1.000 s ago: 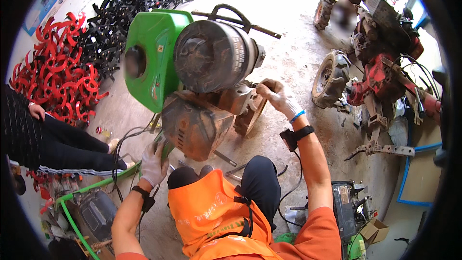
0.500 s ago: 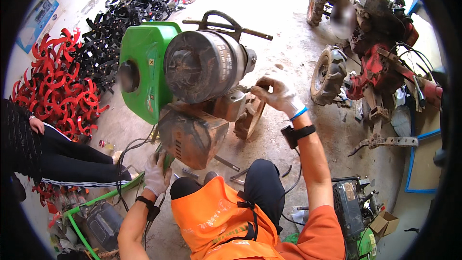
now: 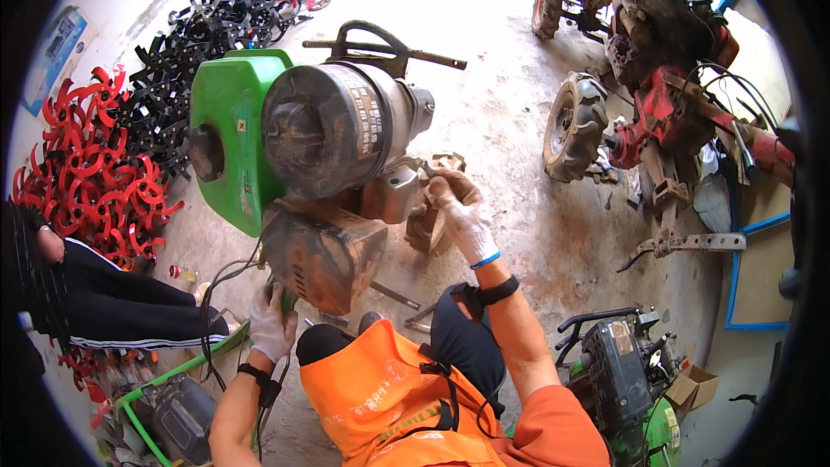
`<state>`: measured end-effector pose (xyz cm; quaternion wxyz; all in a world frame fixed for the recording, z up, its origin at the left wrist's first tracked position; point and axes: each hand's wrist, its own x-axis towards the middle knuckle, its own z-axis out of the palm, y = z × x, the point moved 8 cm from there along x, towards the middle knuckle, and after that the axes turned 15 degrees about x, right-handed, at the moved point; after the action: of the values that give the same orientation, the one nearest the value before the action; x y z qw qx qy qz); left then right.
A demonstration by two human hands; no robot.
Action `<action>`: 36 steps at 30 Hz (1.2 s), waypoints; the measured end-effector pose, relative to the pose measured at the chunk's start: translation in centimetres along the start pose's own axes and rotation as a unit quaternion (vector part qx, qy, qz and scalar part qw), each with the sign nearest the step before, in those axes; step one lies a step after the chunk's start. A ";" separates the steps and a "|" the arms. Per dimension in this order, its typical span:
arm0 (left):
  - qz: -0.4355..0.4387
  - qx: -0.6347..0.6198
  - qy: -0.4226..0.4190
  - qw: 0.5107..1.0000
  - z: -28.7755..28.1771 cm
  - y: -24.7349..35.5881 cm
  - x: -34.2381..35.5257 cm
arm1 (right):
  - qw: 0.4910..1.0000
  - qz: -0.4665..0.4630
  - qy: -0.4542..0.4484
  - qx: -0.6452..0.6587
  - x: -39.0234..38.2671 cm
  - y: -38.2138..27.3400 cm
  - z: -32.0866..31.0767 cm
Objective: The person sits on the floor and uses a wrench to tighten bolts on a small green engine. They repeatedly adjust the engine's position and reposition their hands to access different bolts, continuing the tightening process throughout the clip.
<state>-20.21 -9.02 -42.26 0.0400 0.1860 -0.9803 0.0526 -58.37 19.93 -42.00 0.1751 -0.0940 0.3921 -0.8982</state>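
Observation:
A small engine machine with a green fuel tank, a dusty black round housing and a dirty metal cover fills the middle. My gloved left hand grips a green frame bar below the cover, among hanging cables. My gloved right hand has its fingers closed on a small metal part at the engine's right side, beside a metal body and over a muddy wheel; what exactly the fingertips hold is partly hidden.
Red blades and black blades are piled left. A person in dark trousers stands at the left. A dirty red tractor stands right, another green-black machine lower right. Loose metal bars lie on the floor below the engine.
My right hand has moved left and down to a lower grip beside the engine's metal body. My left hand still holds the green bar. The engine appears further left in the picture.

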 end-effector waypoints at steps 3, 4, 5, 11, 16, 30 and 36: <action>-0.004 0.000 -0.010 1.000 0.3 -0.1 0.0 | 0.999 0.017 0.038 0.000 -0.9 0.6 0.9; -0.005 -0.001 -0.011 1.000 0.3 -0.1 -0.1 | 0.997 0.056 0.043 0.024 -1.3 1.1 1.4; -0.007 -0.002 -0.013 1.000 0.3 -0.1 -0.1 | 0.996 0.066 0.057 0.014 -1.7 1.0 1.6; -0.003 0.004 -0.008 1.000 0.6 -0.3 -0.2 | 0.990 0.071 0.094 0.083 -3.2 1.8 3.2; -0.002 0.007 -0.008 1.000 0.9 -0.5 -0.3 | 0.996 0.088 0.016 -0.019 -0.2 0.8 1.0; -0.022 0.014 -0.014 1.000 1.0 -0.8 -0.2 | 0.987 -0.030 -0.105 -0.120 7.4 -9.6 -2.8; 0.000 0.000 0.001 1.000 0.9 -0.4 -0.1 | 0.993 0.070 -0.001 0.098 -2.3 0.1 -0.4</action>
<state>-20.03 -9.48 -43.17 0.0407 0.1863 -0.9802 0.0531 -56.31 21.04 -42.44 0.2463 -0.0495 0.3076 -0.9177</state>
